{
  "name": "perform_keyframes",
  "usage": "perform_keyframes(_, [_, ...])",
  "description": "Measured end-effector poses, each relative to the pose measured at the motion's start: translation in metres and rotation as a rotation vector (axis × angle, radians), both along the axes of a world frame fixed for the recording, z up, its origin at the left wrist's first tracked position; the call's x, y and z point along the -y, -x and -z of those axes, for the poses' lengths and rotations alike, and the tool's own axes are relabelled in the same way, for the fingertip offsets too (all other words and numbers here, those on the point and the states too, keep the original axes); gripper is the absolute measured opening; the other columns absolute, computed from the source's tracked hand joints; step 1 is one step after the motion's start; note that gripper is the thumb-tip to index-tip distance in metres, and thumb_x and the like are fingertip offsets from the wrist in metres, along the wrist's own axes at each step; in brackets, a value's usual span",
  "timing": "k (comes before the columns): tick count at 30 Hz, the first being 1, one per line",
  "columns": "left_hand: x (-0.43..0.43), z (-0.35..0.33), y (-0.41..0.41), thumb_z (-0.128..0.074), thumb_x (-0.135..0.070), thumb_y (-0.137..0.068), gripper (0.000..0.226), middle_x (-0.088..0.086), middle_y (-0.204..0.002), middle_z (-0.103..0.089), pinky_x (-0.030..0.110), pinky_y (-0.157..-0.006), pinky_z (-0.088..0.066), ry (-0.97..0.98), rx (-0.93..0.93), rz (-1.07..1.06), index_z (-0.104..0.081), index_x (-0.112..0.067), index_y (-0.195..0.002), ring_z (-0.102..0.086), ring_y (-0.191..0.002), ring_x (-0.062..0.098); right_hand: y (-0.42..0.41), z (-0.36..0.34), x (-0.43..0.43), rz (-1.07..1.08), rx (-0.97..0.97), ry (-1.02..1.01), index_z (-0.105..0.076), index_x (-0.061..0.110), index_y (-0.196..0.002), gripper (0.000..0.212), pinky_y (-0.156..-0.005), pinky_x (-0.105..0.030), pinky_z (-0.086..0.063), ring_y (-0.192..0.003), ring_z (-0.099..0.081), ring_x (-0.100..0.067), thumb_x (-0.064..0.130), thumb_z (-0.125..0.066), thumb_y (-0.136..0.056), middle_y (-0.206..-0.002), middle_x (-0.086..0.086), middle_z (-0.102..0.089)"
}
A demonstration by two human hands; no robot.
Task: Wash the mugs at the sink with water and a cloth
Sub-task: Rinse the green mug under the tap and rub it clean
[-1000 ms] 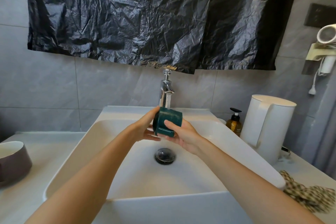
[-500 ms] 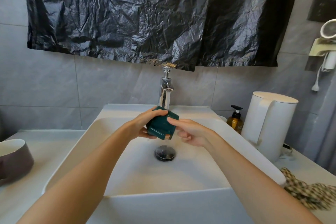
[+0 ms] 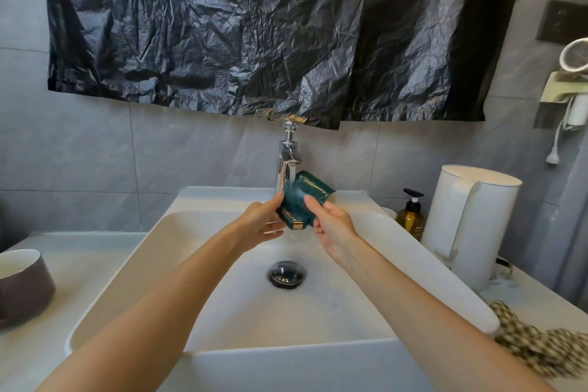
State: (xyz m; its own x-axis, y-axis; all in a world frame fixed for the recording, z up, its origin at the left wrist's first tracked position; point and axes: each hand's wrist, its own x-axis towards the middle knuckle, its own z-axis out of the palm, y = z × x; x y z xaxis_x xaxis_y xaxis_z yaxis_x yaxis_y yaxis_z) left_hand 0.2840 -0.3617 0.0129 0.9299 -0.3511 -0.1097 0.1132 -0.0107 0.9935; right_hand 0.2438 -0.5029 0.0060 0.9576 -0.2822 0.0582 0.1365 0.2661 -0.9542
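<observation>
While holding the green mug sideways under the tap's stream above the sink (mouth rightward): cupping its base with the left hand, clasping its side with the right hand.
</observation>
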Motion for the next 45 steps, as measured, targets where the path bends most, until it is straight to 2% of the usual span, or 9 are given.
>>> perform_keyframes(3, [0.000, -0.004, 0.001, -0.042, -0.041, -0.101, 0.038, 0.008, -0.097, -0.070, 0.040, -0.097, -0.045, 0.149, -0.215, 0.065, -0.062, -0.009, -0.093, -0.060, -0.104, 0.022, -0.002, 0.001, 0.001, 0.012, 0.008, -0.044, -0.069, 0.019, -0.094, 0.006, -0.064, -0.018, -0.038, -0.080, -0.050, -0.013, 0.017, -0.067, -0.089, -0.100, -0.012, -0.070])
perform_keyframes(9, [0.021, -0.011, -0.004, -0.042, -0.041, -0.099, 0.047, -0.002, -0.049, -0.046, 0.030, -0.075, -0.048, 0.471, -0.485, 0.013, -0.050, -0.015, -0.061, -0.052, -0.053, 0.016, -0.005, 0.000, 0.008, -0.043, -0.049, -0.174, -0.061, 0.011, -0.099, 0.007, -0.040, -0.011, -0.031, -0.053, -0.032, -0.005, 0.013, -0.061, -0.093, -0.071, 0.000, -0.053])
perform_keyframes(16, [0.043, -0.014, -0.006, -0.040, -0.022, -0.097, 0.033, -0.004, -0.047, -0.035, 0.017, -0.055, -0.031, 0.626, -0.464, 0.008, -0.042, -0.018, -0.064, -0.033, -0.040, 0.010, -0.008, 0.001, 0.016, 0.003, -0.031, -0.242, -0.058, 0.012, -0.094, 0.004, -0.042, -0.010, -0.033, -0.056, -0.035, -0.005, 0.013, -0.061, -0.092, -0.076, -0.001, -0.050])
perform_keyframes(24, [0.044, -0.009, -0.009, -0.034, -0.014, -0.099, 0.034, -0.002, -0.044, -0.031, 0.021, -0.060, -0.034, 0.550, -0.312, 0.040, -0.038, -0.015, -0.065, -0.031, -0.037, 0.010, -0.007, 0.000, 0.019, -0.033, -0.036, -0.233, -0.057, 0.011, -0.094, 0.003, -0.043, -0.011, -0.032, -0.056, -0.033, -0.005, 0.012, -0.060, -0.093, -0.073, 0.001, -0.049])
perform_keyframes(30, [0.025, -0.008, -0.013, -0.047, -0.040, -0.097, 0.052, -0.003, -0.043, -0.030, 0.019, -0.045, -0.037, 0.640, -0.394, 0.053, -0.036, -0.017, -0.052, -0.030, -0.037, 0.011, -0.005, -0.002, 0.011, -0.132, 0.038, -0.133, -0.060, 0.008, -0.095, 0.002, -0.050, -0.017, -0.028, -0.057, -0.031, -0.006, 0.008, -0.059, -0.093, -0.074, 0.000, -0.051])
perform_keyframes(34, [0.032, -0.010, -0.009, -0.035, -0.023, -0.104, 0.036, -0.005, -0.047, -0.030, 0.018, -0.052, -0.029, 0.598, -0.206, 0.030, -0.047, -0.014, -0.071, -0.028, -0.041, 0.006, -0.005, -0.005, 0.012, -0.114, 0.009, -0.231, -0.058, 0.007, -0.097, 0.006, -0.045, -0.013, -0.029, -0.056, -0.035, -0.005, 0.010, -0.061, -0.092, -0.074, -0.001, -0.049])
perform_keyframes(37, [0.043, -0.007, -0.006, -0.032, -0.013, -0.103, 0.029, -0.002, -0.053, -0.039, 0.020, -0.056, -0.034, 0.341, 0.055, -0.060, -0.046, -0.012, -0.078, -0.034, -0.051, 0.008, -0.004, -0.007, 0.013, -0.114, -0.007, -0.332, -0.056, 0.007, -0.097, 0.007, -0.043, -0.012, -0.030, -0.055, -0.036, -0.005, 0.010, -0.060, -0.093, -0.079, -0.003, -0.049])
perform_keyframes(41, [0.049, 0.001, 0.001, -0.043, -0.013, -0.101, 0.010, 0.005, -0.092, -0.055, 0.022, -0.069, -0.053, 0.112, 0.271, -0.122, -0.043, -0.006, -0.108, -0.055, -0.080, 0.011, -0.004, -0.007, 0.014, -0.112, -0.028, -0.404, -0.056, 0.005, -0.102, 0.012, -0.041, -0.012, -0.032, -0.053, -0.039, -0.005, 0.008, -0.061, -0.092, -0.087, -0.008, -0.055])
perform_keyframes(45, [0.041, 0.004, 0.005, -0.058, -0.021, -0.095, 0.047, 0.013, -0.120, -0.050, 0.025, -0.055, -0.056, -0.031, 0.505, -0.142, -0.024, -0.011, -0.126, -0.062, -0.091, 0.017, -0.008, -0.009, 0.013, -0.093, 0.001, -0.453, -0.052, 0.002, -0.110, 0.020, -0.039, -0.012, -0.032, -0.055, -0.038, -0.005, 0.006, -0.060, -0.092, -0.090, -0.010, -0.056])
